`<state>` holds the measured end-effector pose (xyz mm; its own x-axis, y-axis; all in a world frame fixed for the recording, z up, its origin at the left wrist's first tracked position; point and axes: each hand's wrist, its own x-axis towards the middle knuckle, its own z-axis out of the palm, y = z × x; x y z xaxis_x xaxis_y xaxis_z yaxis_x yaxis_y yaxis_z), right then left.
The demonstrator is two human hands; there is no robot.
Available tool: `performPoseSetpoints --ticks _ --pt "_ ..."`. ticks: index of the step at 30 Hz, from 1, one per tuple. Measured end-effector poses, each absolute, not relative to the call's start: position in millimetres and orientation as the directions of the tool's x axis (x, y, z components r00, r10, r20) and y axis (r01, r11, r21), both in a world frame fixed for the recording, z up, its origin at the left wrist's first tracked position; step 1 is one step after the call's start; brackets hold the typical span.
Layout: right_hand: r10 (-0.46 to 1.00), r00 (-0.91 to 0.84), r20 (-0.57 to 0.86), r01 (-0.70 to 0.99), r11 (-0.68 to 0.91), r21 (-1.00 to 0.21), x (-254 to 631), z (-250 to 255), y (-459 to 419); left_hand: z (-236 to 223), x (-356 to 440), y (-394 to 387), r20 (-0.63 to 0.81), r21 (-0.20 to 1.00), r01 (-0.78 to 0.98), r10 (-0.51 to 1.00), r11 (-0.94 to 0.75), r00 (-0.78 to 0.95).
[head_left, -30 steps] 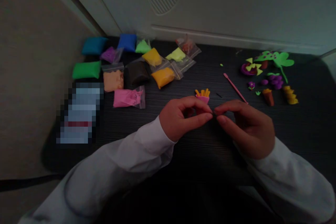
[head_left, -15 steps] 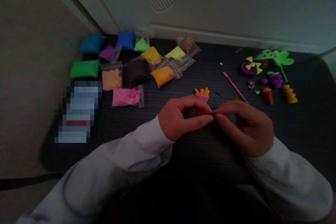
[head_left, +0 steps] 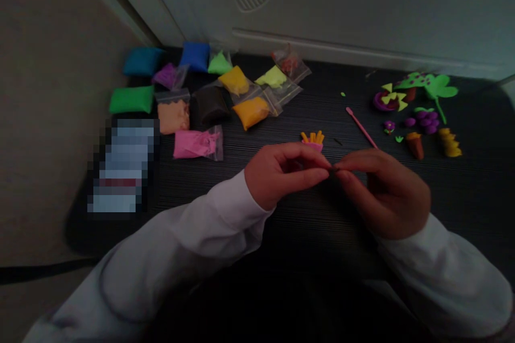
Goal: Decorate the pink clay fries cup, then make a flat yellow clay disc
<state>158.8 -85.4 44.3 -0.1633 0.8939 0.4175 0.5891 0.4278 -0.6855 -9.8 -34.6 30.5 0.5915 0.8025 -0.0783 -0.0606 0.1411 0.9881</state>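
Note:
Over the dark table, my left hand (head_left: 277,174) and my right hand (head_left: 388,190) meet fingertip to fingertip. Both pinch a tiny dark piece of clay (head_left: 333,168), mostly covered by the fingers. Just beyond my left hand stands a small pink clay cup of yellow fries (head_left: 313,140), its lower part hidden. A thin dark strip (head_left: 338,141) lies to the right of the fries. The pink modelling tool (head_left: 361,126) lies beyond my right hand, its near end close to the knuckles.
Bags of coloured clay, among them a pink bag (head_left: 197,143) and a black bag (head_left: 210,105), spread across the back left. A phone (head_left: 124,166) with a blurred screen lies at the left. Small clay models, including purple grapes (head_left: 427,120) and a purple bowl (head_left: 379,101), stand at the right.
The fingertips have drawn slightly closer together around the dark piece, and my right hand sits a little further right. The whole view has shifted slightly; the table items look unmoved.

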Motion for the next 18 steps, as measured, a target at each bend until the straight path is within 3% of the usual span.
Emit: performPoseSetpoints --ticks 6,12,18 --pt "0.864 -0.287 0.413 0.645 0.493 -0.584 163.3 44.4 -82.7 30.5 -13.3 -22.6 -0.193 0.913 -0.213 0.826 0.349 0.53" --pt "0.778 -0.553 0.3 0.626 0.625 -0.467 156.5 22.8 -76.6 31.6 -17.2 -10.8 -0.243 0.854 -0.326 0.866 0.404 0.437" --pt "0.748 -0.639 0.179 0.663 0.653 -0.367 158.9 12.2 -72.4 29.0 -15.2 -11.6 -0.26 0.86 -0.295 0.854 0.417 0.45"
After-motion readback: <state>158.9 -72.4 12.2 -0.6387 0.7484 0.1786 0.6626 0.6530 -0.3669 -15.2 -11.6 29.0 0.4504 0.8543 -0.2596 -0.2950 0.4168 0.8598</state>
